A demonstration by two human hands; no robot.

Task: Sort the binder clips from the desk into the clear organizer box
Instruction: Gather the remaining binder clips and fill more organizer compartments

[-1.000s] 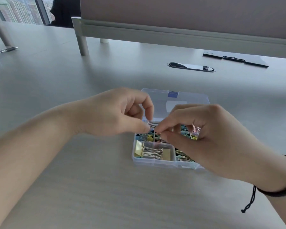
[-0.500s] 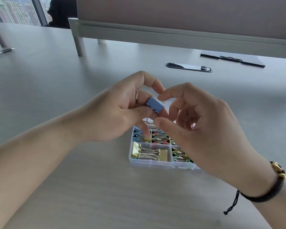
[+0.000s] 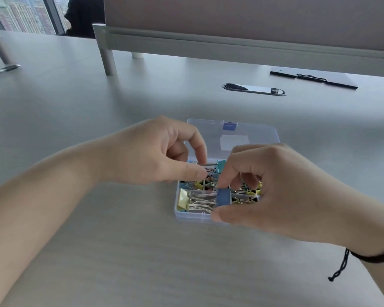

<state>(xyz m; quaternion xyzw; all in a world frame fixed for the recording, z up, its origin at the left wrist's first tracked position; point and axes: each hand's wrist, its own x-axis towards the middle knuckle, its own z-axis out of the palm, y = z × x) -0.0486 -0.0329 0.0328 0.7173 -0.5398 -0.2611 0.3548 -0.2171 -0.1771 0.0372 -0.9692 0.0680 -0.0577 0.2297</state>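
Lowered since before, blue binder clip (image 3: 223, 197) sits pinched in right hand (image 3: 273, 187) grip.

head-worn view, looking down, close over desk (image 3: 98, 251)

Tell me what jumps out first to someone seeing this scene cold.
Two bare hands meet over a clear organizer box at mid-desk, its compartments packed with coloured binder clips. The right hand pinches a blue binder clip over the front compartment, while the left hand pinches a wire handle of a teal clip farther back.
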